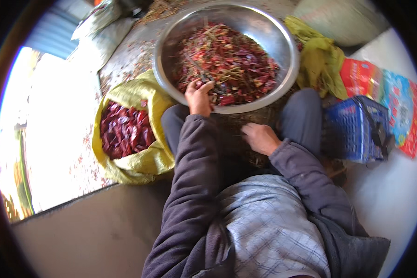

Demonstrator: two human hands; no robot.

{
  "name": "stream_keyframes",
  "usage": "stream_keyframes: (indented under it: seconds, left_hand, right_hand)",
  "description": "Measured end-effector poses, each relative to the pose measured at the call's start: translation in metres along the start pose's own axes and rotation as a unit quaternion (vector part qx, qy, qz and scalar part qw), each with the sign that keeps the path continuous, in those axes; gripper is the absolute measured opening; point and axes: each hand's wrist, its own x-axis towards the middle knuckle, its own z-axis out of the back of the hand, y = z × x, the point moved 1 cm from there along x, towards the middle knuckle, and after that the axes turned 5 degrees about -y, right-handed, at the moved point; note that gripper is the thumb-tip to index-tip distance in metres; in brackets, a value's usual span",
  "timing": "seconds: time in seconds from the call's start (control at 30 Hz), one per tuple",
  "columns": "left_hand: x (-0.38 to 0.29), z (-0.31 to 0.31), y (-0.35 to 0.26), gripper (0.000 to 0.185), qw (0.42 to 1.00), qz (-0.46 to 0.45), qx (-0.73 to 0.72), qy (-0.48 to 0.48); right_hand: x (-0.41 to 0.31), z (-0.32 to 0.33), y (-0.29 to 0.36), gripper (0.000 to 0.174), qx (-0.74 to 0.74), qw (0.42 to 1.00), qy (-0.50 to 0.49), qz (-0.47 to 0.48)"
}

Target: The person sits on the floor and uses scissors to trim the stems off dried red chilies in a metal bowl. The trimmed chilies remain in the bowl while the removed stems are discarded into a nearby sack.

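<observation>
A large round metal basin (290,74) holds a heap of red dried chili pieces and stems (226,55). Over its near left rim is my left hand (198,97), fingers bent around what looks like the handle of a dark metal tool (198,67), perhaps scissors; blur hides its exact kind. My right hand (260,138) hangs between the knees, just below the near rim, blurred, its fingers curled; whether it holds anything is not clear. Beside my left knee, a yellow woven sack (140,172) with its mouth folded back contains whole-looking dark red dried chilies (127,130).
To the right stand a blue plastic basket (356,128) with a dark strap and red and blue printed packaging (399,104). Another yellow sack (318,59) lies against the basin's right side. Pale full sacks (106,38) are at the back left. Chili scraps litter the floor (135,57).
</observation>
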Motion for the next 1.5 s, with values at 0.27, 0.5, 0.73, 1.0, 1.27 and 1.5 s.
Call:
stream_keyframes:
  seconds: [0.27, 0.5, 0.73, 1.0, 1.27, 1.5]
  left_hand:
    - [-0.066, 0.002, -0.01, 0.038, 0.996, -0.021, 0.017, 0.089]
    - [-0.079, -0.001, -0.004, 0.039, 0.994, -0.02, -0.015, 0.111]
    - [-0.111, 0.005, 0.002, 0.037, 0.972, 0.006, 0.08, 0.221]
    - [-0.106, 0.015, -0.008, 0.032, 0.972, 0.013, 0.009, 0.233]
    - [-0.101, 0.02, -0.007, 0.035, 0.976, -0.011, -0.032, 0.216]
    - [-0.09, 0.024, -0.002, 0.035, 0.984, -0.012, -0.028, 0.175]
  right_hand:
    - [0.022, 0.02, 0.003, 0.027, 0.085, 0.949, -0.302, -0.028]
    - [0.061, 0.021, 0.006, 0.049, 0.102, 0.956, -0.27, -0.053]
    - [0.067, 0.009, 0.003, 0.071, 0.238, 0.939, -0.169, -0.181]
    - [0.05, 0.029, -0.002, 0.064, 0.501, 0.836, -0.15, -0.167]
    - [0.014, 0.046, 0.011, 0.088, 0.553, 0.827, -0.035, -0.097]
    - [-0.01, 0.073, 0.024, 0.077, 0.24, 0.957, -0.041, -0.157]
